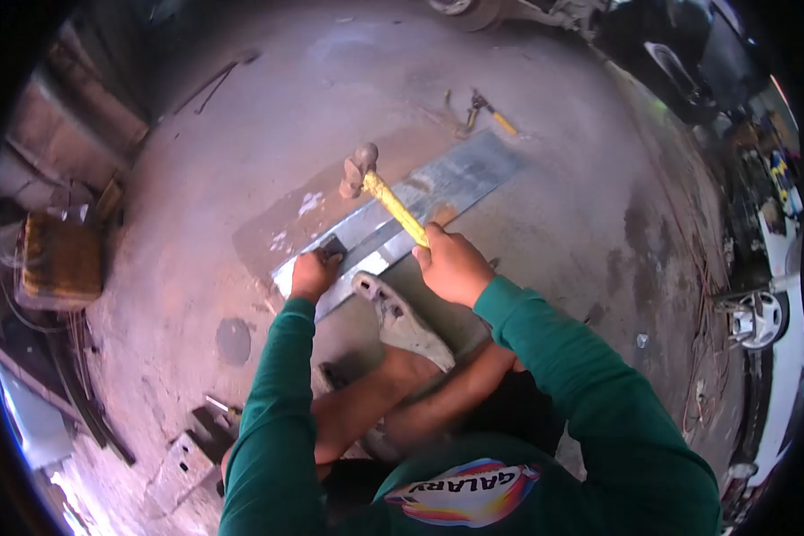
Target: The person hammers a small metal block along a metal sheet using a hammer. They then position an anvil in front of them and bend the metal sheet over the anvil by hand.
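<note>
So the metal sheet (478, 168) is lying flat on the concrete floor (558, 210), running diagonally in front of the squatting person, near end just past the feet. There's a darker band along part of it; can't tell if that's a crease or a separate strip.

Left hand (313, 274) is down at the near end, fingers closed around a small dark block (333, 246) that looks to be sitting on the sheet. Right hand (456, 268) has its fingers wrapped tight around the yellow handle of a hammer (395, 207), head pointing away, over by the sheet's far long edge. Looks held up off the metal to me, but how high is anyone's guess from this angle.

My read: this is the hammering step, block being steadied and hammer ready. Next move wants a square, controlled hit with those left fingers well clear of the face, and the block kept from skidding.

Further out, there's a yellow-handled tool (502, 121), pliers maybe, past the far end of the sheet, and a wheel (759, 320) way off to the right.
</note>
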